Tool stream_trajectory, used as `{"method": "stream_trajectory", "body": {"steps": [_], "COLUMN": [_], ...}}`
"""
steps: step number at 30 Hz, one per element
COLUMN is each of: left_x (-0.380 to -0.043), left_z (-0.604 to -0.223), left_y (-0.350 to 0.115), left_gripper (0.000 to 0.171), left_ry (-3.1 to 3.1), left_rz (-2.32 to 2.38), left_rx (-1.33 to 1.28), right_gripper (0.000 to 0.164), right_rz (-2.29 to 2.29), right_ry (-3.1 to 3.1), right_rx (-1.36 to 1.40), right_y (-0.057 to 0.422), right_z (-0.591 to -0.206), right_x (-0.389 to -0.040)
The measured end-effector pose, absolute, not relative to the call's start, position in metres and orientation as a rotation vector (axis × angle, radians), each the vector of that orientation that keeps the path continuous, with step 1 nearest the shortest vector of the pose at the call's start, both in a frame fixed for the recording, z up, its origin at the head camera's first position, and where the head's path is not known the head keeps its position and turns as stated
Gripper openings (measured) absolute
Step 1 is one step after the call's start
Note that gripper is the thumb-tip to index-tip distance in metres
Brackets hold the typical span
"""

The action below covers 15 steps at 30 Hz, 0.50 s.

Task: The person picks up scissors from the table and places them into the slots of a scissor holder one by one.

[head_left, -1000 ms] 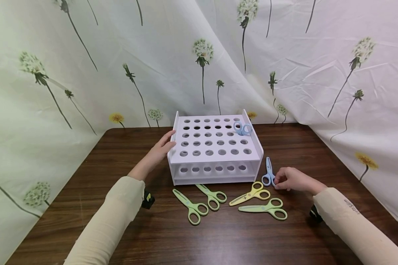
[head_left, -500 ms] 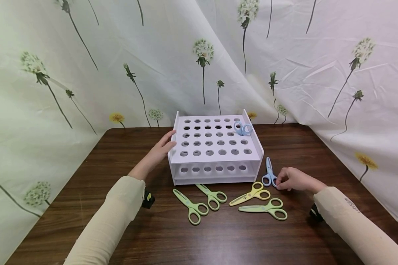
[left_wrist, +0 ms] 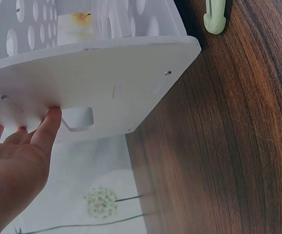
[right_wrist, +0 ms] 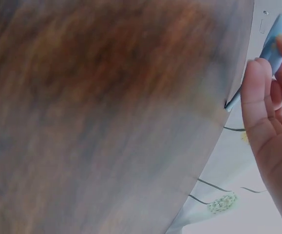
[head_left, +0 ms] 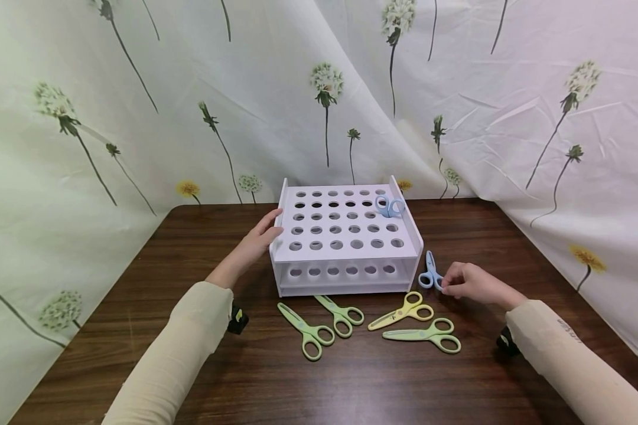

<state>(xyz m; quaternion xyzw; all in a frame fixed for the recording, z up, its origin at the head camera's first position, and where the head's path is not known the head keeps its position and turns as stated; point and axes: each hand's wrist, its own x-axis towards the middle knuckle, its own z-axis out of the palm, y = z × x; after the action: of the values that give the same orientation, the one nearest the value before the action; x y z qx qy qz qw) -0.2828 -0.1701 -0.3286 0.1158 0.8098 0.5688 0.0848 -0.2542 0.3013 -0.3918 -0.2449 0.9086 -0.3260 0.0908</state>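
A white rack (head_left: 345, 252) with rows of round holes stands in the middle of the table. My left hand (head_left: 252, 242) rests its fingertips against the rack's left side panel (left_wrist: 97, 83), fingers mostly straight. To the right of the rack, my right hand (head_left: 475, 284) pinches one handle loop of a pair of blue scissors (head_left: 429, 273), whose blades point away from me. The right wrist view shows those blue scissors (right_wrist: 272, 53) between thumb and fingers. Another pair of blue scissors (head_left: 388, 206) sits in a hole at the rack's back right, handles up.
In front of the rack lie yellow scissors (head_left: 404, 310) and three green pairs: green scissors (head_left: 422, 334) at right, green scissors (head_left: 305, 330) at left, and green scissors (head_left: 340, 314) partly hidden by the rack's front. A flower-printed cloth (head_left: 276, 88) hangs behind the wooden table (head_left: 340, 389).
My right hand and the blue scissors in it have moved slightly away from me, with the handles rising a little. The left hand and rack have stayed put.
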Motion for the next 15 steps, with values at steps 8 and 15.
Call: {"method": "stream_trajectory", "body": {"steps": [8, 15], "left_x": [-0.2854, -0.2845], "left_z": [-0.3333, -0.3323], "left_y": [-0.1699, -0.1694], "left_gripper": [0.054, 0.054], "left_ry": [2.444, 2.464], "left_rz": [1.697, 1.688], "left_rx": [0.372, 0.363], "right_gripper": [0.007, 0.007], "right_rz": [-1.026, -1.058], "right_ry": [2.748, 2.792], "right_rx": [-0.733, -0.706], "right_y": [0.3023, 0.3033], "right_z": [-0.3915, -0.3877], "right_x": [-0.2543, -0.2526]}}
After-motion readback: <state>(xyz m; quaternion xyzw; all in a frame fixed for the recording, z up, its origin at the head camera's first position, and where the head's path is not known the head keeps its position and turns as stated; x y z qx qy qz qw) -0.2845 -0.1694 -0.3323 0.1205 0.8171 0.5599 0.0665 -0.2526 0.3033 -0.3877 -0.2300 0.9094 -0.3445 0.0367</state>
